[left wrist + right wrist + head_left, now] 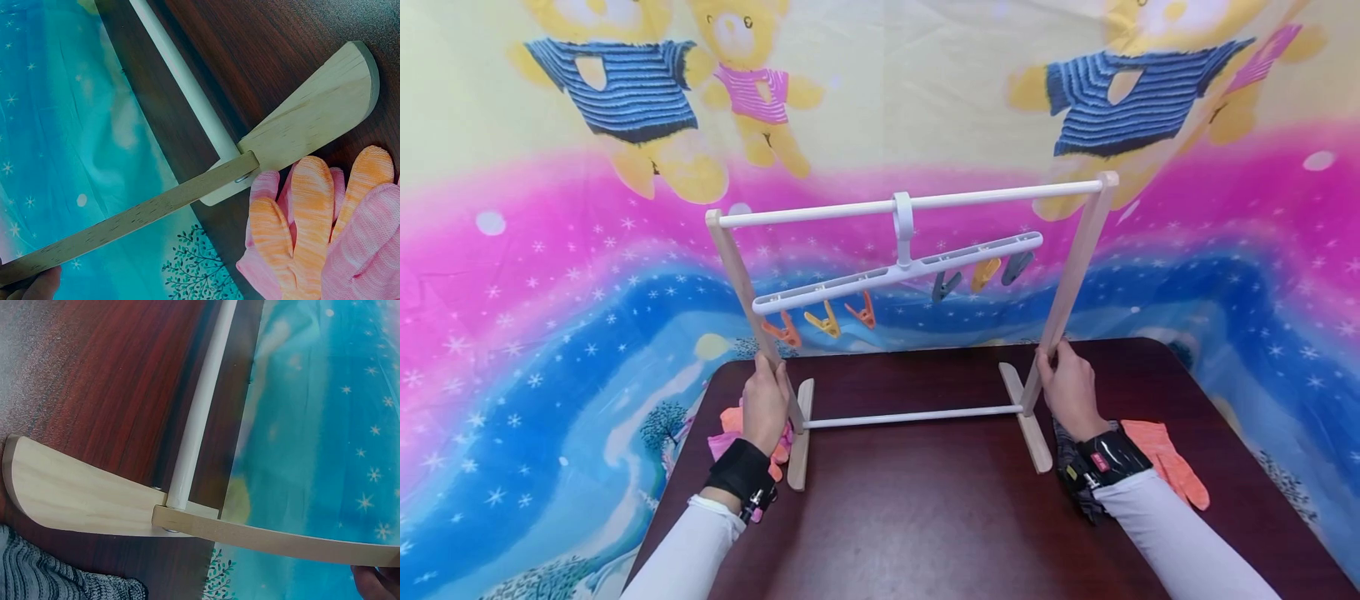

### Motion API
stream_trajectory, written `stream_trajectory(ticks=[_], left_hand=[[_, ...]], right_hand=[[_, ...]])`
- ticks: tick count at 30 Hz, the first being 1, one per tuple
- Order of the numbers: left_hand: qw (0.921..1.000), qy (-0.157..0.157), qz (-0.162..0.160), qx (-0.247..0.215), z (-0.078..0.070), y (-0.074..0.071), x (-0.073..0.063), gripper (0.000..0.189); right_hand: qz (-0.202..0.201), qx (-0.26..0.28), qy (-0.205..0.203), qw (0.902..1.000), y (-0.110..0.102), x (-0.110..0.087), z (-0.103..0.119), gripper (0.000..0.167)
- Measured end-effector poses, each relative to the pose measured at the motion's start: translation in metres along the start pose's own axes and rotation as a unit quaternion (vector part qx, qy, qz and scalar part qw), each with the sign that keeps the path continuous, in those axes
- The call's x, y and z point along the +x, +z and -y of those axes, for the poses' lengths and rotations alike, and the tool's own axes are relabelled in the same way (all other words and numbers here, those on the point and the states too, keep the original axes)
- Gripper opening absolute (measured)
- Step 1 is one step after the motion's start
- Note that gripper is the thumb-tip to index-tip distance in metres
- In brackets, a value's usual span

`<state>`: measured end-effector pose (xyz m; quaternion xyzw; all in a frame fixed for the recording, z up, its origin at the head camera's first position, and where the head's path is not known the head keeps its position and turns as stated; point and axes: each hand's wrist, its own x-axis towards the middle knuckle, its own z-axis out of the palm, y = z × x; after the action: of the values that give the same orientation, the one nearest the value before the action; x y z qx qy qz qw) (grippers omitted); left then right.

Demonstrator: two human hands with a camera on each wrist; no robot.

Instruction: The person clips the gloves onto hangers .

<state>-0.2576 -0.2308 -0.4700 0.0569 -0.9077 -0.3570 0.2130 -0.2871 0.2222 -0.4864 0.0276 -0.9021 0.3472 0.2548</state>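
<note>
With forearms slanting from seven and five o'clock, the left hand (766, 404) and right hand (1070, 390) curl fingers round opposite uprights (735, 267) of the pale wooden, white-railed rack (820, 212), toward twelve o'clock on the dark-red table (917, 517).

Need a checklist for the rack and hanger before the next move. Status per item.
1. Left grip holding the left post: ok.
2. Right grip holding the right post: ok.
3. Clip hanger hooked over the top rod: ok.
4. Hanger parallel to that rod: not ok; it slants, left end lower in the head view.
5. Six clothespins on the hanger, nothing clipped in them: ok.
6. Left foot clear of the pink and orange gloves: cannot tell; they meet in the left wrist view, contact unclear.
</note>
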Motion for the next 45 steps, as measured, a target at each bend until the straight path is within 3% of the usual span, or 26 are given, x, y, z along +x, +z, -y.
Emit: stream_trajectory(ticks=[45], left_hand=[[0.9999,-0.006,0.012,0.006,-0.002,-0.002,0.003,0.025]], right_hand=[[-0.004,-0.012,-0.042,0.9990,-0.011,-0.018,-0.001,0.020]])
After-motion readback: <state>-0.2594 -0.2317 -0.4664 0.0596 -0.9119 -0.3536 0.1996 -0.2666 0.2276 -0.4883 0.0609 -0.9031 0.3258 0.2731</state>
